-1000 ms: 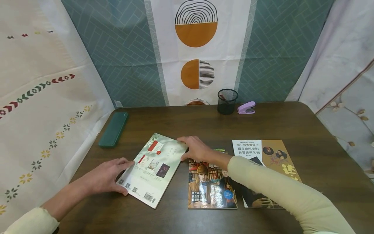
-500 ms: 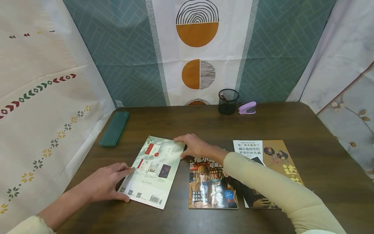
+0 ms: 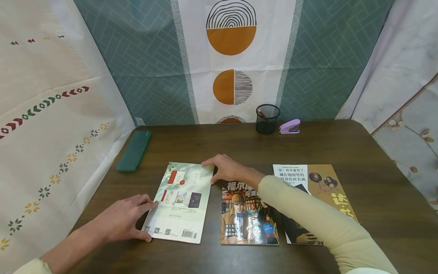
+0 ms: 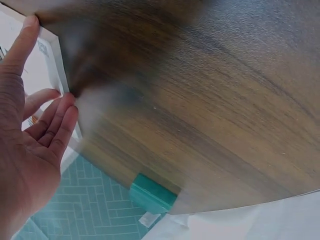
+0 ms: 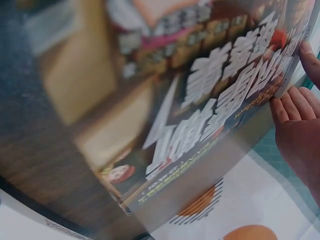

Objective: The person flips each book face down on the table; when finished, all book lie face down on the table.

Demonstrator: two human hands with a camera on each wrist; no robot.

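Note:
A pale green magazine (image 3: 178, 220) with red and dark pictures, QR codes and a barcode lies on the table, slightly slanted. Along its left edge rest the thumb and fingertips of my left hand (image 3: 128, 219). In the left wrist view that hand (image 4: 30, 120) has its fingers stretched against the white page edge (image 4: 61, 75). My right hand (image 3: 226, 169) touches the upper right corner with thumb and fingers. Just right of it lies a glossy comic-style magazine (image 3: 246, 224), partly under my right forearm; its cover (image 5: 215, 100) fills much of the right wrist view.
A tan and white book (image 3: 328, 182) with portraits lies at the right, partly hidden by my sleeve. A dark green case (image 3: 134, 151) sits at the back left. At the back edge stand a black mesh pen holder (image 3: 267, 120) and a purple stapler (image 3: 289, 126).
The pale green magazine has turned so that its sides stand straighter, its lower end swinging right and its top shifting left. Both hands have moved slightly with it.

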